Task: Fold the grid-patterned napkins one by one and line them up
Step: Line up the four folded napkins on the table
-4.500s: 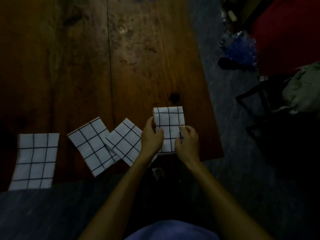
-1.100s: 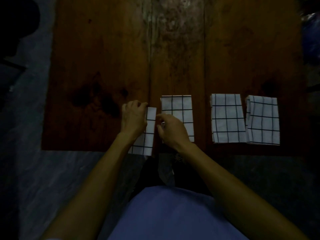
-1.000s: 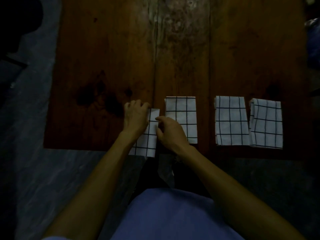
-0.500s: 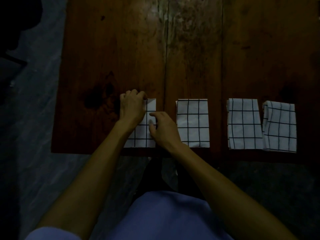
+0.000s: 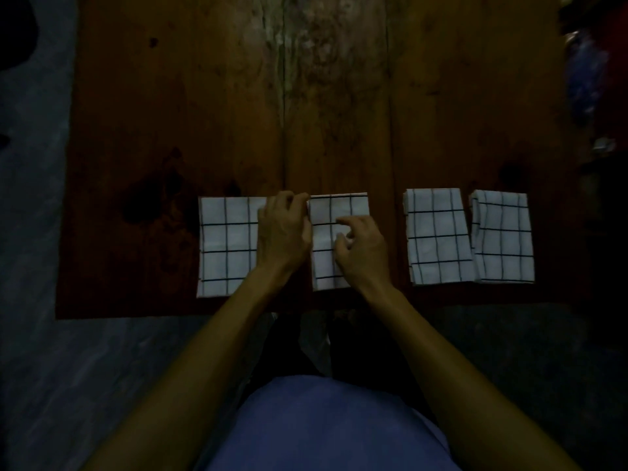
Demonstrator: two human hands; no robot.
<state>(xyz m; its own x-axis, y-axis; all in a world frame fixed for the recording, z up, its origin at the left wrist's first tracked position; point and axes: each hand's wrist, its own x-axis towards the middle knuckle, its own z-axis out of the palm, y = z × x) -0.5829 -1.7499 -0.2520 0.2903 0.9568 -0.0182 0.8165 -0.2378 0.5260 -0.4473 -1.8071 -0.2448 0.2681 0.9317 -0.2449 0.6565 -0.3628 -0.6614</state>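
Head view, the only 1 supplied. We count 4 folded grid-patterned napkins in a row along the lower edge of the wooden table (image 5: 204, 113), across the middle of the frame: the first napkin (image 5: 226, 246) at centre-left, the second napkin (image 5: 334, 239) at centre, the third napkin (image 5: 436, 236) and the fourth napkin (image 5: 503, 236) at centre-right. The third and fourth touch or nearly touch along their adjoining sides; the other gaps are plainly wider. We see no unfolded napkin.

The left hand (image 5: 283, 232) lies over the gap between the first and second napkins, its fingers curled at the top left corner of the second napkin, apparently pinching that edge. The right hand (image 5: 362, 249) rests on the second napkin with fingertips bent down onto the cloth; whether it pinches or only presses, we cannot tell.

In our judgement the napkins are light, soft and limp, with no stiffness of their own, and the layers will slide apart if dragged by 1 corner. We would hold each at 2 edges or corners through all layers, or slide it flat under spread fingers. We judge the folding done and the spacing under adjustment.
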